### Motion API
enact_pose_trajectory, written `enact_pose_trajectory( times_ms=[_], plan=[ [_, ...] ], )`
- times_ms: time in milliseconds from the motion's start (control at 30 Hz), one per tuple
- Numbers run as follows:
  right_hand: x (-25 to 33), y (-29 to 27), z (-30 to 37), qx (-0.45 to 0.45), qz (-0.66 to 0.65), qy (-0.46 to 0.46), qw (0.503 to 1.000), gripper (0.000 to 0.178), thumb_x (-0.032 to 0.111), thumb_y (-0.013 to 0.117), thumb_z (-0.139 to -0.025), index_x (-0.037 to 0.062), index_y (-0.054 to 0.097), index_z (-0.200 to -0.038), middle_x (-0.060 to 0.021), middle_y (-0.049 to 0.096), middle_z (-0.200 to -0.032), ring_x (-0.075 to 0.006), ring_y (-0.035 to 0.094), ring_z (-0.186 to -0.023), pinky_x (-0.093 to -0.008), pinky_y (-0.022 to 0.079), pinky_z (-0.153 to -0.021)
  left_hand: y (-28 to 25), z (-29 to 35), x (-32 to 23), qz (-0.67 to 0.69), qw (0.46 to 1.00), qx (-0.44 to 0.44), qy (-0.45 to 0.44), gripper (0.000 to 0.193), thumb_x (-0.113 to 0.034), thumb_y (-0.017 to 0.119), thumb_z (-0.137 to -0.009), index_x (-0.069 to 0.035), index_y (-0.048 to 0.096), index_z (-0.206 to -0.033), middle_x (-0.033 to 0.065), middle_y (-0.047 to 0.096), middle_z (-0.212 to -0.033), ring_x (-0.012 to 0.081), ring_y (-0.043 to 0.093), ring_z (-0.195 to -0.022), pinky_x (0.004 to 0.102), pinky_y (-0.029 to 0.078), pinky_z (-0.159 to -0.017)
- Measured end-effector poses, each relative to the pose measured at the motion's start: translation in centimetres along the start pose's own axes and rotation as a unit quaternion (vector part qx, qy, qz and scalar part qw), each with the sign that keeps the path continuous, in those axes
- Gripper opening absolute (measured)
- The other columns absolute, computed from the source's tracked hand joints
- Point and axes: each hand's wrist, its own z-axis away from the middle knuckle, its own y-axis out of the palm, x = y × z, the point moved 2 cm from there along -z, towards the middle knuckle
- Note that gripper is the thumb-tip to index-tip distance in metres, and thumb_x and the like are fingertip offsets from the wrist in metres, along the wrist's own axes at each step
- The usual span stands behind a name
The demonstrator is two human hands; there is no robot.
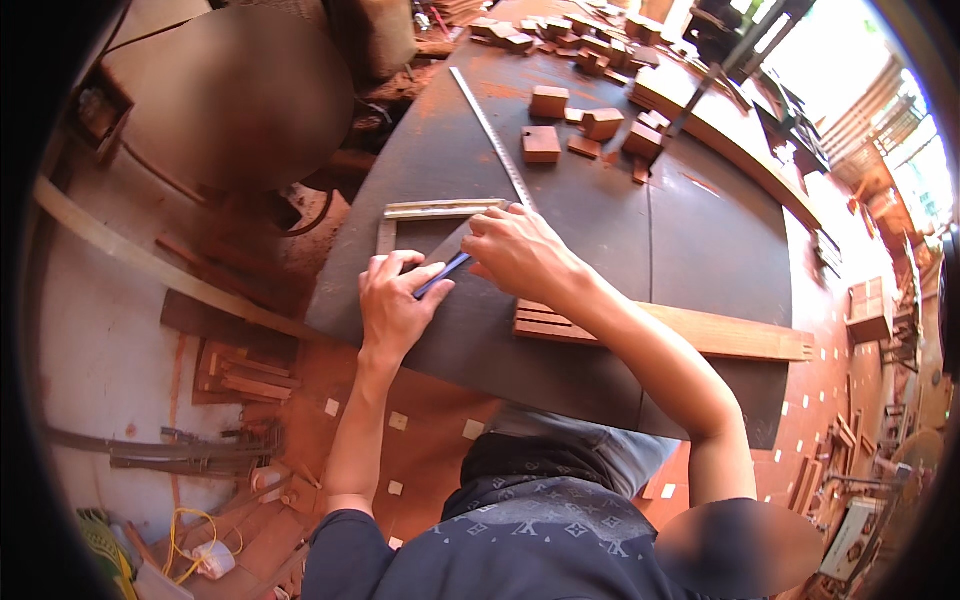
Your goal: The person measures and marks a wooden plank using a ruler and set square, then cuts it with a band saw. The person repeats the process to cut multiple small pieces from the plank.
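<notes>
Because the right hand (520,250) only presses flat on the dark sheet (480,300) near the metal try square (430,212), the sheet could slide and skew a line from the slim blue pencil (440,275) pinched in the left hand (395,305). The dark round bench (700,230) carries small reddish wood blocks (545,140), a long steel ruler (490,130) and a slatted plank (700,335), over a sawdust-red workshop floor (420,400).

One blue pen (441,274), one metal square (425,213), one long steel ruler (491,133) and one slatted wooden plank (690,331) lie on the desk (690,230). Two hands: left hand (395,305), right hand (520,250). Nearer wooden blocks (541,143) number about seven (the far heap is too crowded to count).
</notes>
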Motion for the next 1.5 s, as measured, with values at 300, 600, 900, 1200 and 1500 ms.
enact_pose_trajectory(
  times_ms=[300,600,900,1200,1500],
  plan=[
    [-3.0,-12.2,24.2,-0.242,0.047,0.389,0.888,0.024,0.014,0.083,-0.093,0.0054,0.079,-0.116,-0.0158,0.076,-0.114,-0.0341,0.072,-0.109,-0.0447,0.057,-0.097,-1.6,0.5,-4.1,0.112,0.993,-0.006,0.03,0.036,-0.017,0.091,-0.085,-0.01,0.084,-0.119,0.0087,0.076,-0.111,0.0296,0.07,-0.102,0.0422,0.058,-0.092],
    [-7.8,-6.6,48.4,-0.254,0.04,0.836,0.484,0.093,0.074,0.07,-0.095,-0.0052,0.065,-0.145,-0.0277,0.069,-0.143,-0.0508,0.054,-0.142,-0.0513,0.034,-0.126,1.7,2.8,-9.9,0.26,0.958,0.11,0.047,0.021,-0.004,0.091,-0.084,-0.001,0.083,-0.103,0.0176,0.08,-0.094,0.0307,0.079,-0.079,0.0362,0.061,-0.071],
    [-22.9,-7.4,60.5,-0.502,-0.304,0.721,0.368,0.054,0.034,0.091,-0.09,0.0019,0.073,-0.129,-0.0075,0.076,-0.119,-0.0207,0.073,-0.102,-0.0358,0.06,-0.085,9.4,-0.9,-21.9,0.237,0.953,0.124,0.138,0.011,-0.005,0.085,-0.089,-0.005,0.076,-0.096,0.0128,0.074,-0.082,0.0339,0.074,-0.074,0.0422,0.058,-0.064],
    [-29.5,-5.6,57.9,-0.597,-0.415,0.602,0.33,0.051,0.04,0.093,-0.086,0.0182,0.074,-0.128,0.0047,0.075,-0.106,-0.0086,0.07,-0.085,-0.0244,0.052,-0.061,14.1,-12.7,-19.7,0.32,0.902,0.279,0.081,0.013,-0.011,0.084,-0.094,0.0,0.085,-0.1,0.015,0.082,-0.086,0.014,0.078,-0.077,0.0291,0.059,-0.069],
    [-28.9,-5.3,57.2,-0.567,-0.365,0.641,0.368,0.065,0.052,0.096,-0.082,0.0119,0.073,-0.127,0.0023,0.074,-0.109,-0.0053,0.065,-0.093,-0.0252,0.048,-0.072,22.2,-21.4,-16.9,0.136,0.939,0.161,0.271,0.017,-0.019,0.086,-0.089,-0.009,0.088,-0.103,0.0093,0.079,-0.096,0.028,0.078,-0.087,0.0394,0.061,-0.081]
  ],
)
